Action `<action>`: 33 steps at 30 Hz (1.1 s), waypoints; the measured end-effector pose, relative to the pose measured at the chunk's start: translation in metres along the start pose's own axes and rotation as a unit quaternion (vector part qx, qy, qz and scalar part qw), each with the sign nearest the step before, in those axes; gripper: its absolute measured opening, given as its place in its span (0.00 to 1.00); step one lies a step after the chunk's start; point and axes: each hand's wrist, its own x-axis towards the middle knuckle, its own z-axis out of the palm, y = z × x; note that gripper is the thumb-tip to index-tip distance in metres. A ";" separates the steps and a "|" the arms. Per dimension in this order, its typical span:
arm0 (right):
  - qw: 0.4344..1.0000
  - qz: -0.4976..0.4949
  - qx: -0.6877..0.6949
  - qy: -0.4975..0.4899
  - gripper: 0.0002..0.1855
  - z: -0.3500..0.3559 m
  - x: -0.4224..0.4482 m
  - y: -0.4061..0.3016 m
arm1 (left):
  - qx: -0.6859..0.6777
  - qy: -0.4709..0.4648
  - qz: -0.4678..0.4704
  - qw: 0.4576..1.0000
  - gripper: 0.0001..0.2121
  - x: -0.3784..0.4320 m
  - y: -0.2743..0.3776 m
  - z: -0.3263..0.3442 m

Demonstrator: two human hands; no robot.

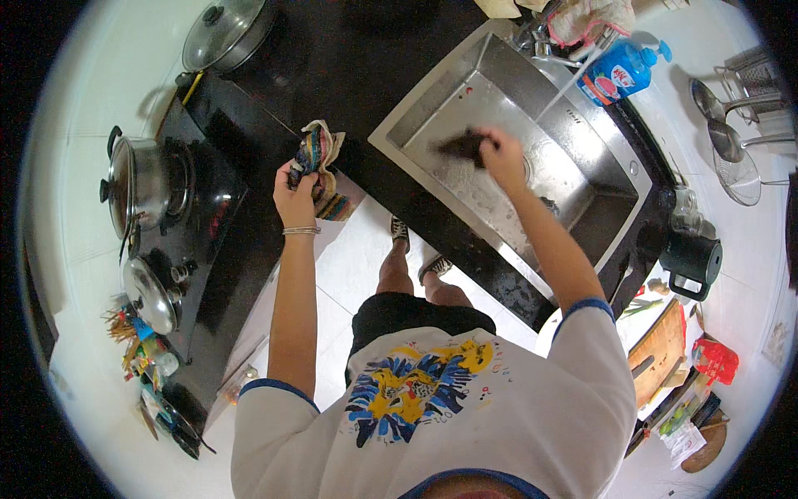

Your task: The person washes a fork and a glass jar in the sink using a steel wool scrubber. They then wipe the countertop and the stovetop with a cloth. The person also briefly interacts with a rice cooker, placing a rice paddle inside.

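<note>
My left hand (295, 194) grips a striped multicoloured cloth (331, 203) beside the counter's front edge. The cloth is bunched at its top, and its lower end hangs loose. Over the stainless steel sink (430, 81), my right hand (502, 157) holds a dark item (460, 147), blurred by motion; its kind is unclear. A thin stream of water (564, 89) seems to run from the tap (543, 48) into the basin. Near the drain lies a small dark clump (548, 204). Small red bits (469, 90) sit on the sink floor.
A blue pump bottle (620, 72) stands by the tap. At left are a steel pot (140, 187), a lidded pan (224, 37) and a loose lid (149, 296) around the black cooktop. Ladles (726, 140) hang at right, above a black mug (691, 265). Further down lies a wooden cutting board (661, 343).
</note>
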 end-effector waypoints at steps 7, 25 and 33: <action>0.905 -0.089 -0.242 0.340 0.14 0.022 0.214 0.022 | -0.049 -0.002 -0.042 0.998 0.14 0.037 -0.007 -0.006; 0.902 -0.333 -0.087 -0.261 0.18 0.288 0.171 -0.107 | 0.092 -0.008 -0.092 0.991 0.16 0.062 0.005 -0.078; 0.885 -0.412 -0.023 -0.215 0.20 0.467 0.230 -0.193 | -0.051 0.040 -0.066 0.996 0.19 0.039 0.024 -0.142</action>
